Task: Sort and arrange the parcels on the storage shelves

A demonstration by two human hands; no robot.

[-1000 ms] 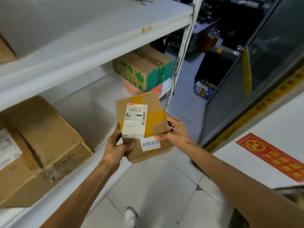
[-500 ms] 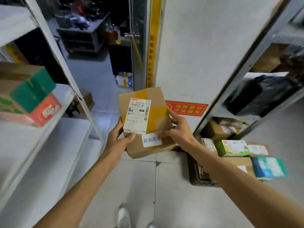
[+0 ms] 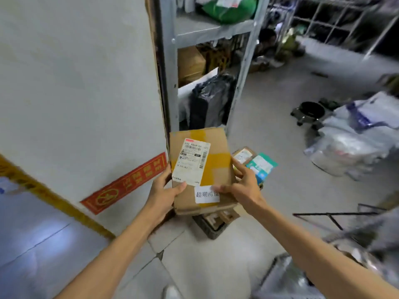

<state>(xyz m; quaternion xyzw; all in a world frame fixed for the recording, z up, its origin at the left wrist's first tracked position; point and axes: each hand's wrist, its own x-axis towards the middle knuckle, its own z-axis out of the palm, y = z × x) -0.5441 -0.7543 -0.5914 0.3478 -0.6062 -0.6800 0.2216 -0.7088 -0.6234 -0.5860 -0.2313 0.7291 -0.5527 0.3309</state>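
Both hands grip a brown cardboard parcel (image 3: 213,169) at frame centre, the left hand (image 3: 162,196) clasping its 9 o'clock edge and the right hand (image 3: 241,186) its 3 o'clock edge. A grey metal shelf (image 3: 207,33) holding a black bag (image 3: 207,102) stands at 12 o'clock. Small parcels (image 3: 257,161) lie on the floor at the held box's 3 o'clock.

White wall (image 3: 75,83); tiled floor (image 3: 216,266)

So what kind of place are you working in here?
Most likely a parcel depot or courier storeroom. Both hands hold a labelled cardboard parcel, metal shelving holds boxes and a black bag, and white plastic mailers are heaped on the floor.
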